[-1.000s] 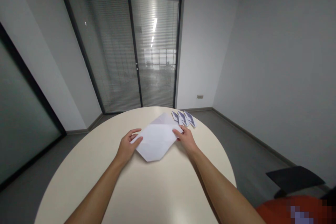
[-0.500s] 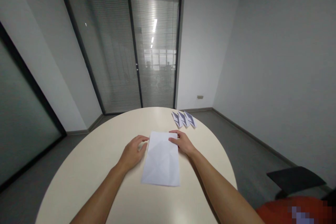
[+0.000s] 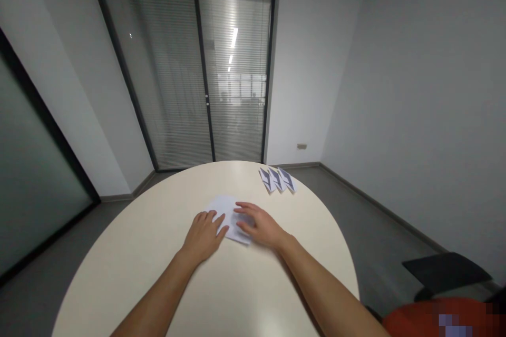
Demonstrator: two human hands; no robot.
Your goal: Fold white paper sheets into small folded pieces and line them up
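Observation:
A white sheet of paper [image 3: 225, 204] lies on the round cream table between my hands, turned at an angle and looking shorter, as if doubled over; parts of its left and right sides are hidden by my fingers. My left hand [image 3: 205, 233] rests at its left side with the fingers spread, the tips over the paper. From the right, my right hand [image 3: 261, 225] reaches over the sheet, its fingers apart and curved. Whether the right fingertips touch the paper I cannot tell. Three small folded paper pieces [image 3: 277, 180] stand in a row near the far right edge.
The round table [image 3: 150, 253] has its curved edge at the far side and both flanks. A chair with a black armrest [image 3: 446, 273] and red seat [image 3: 430, 316] is at the lower right. Beyond the table stands a glass partition with blinds [image 3: 237, 137].
The sheet went from lying upright and full length to shorter and turned at an angle. My left hand moved onto its left side; my right hand shifted nearer and slightly left.

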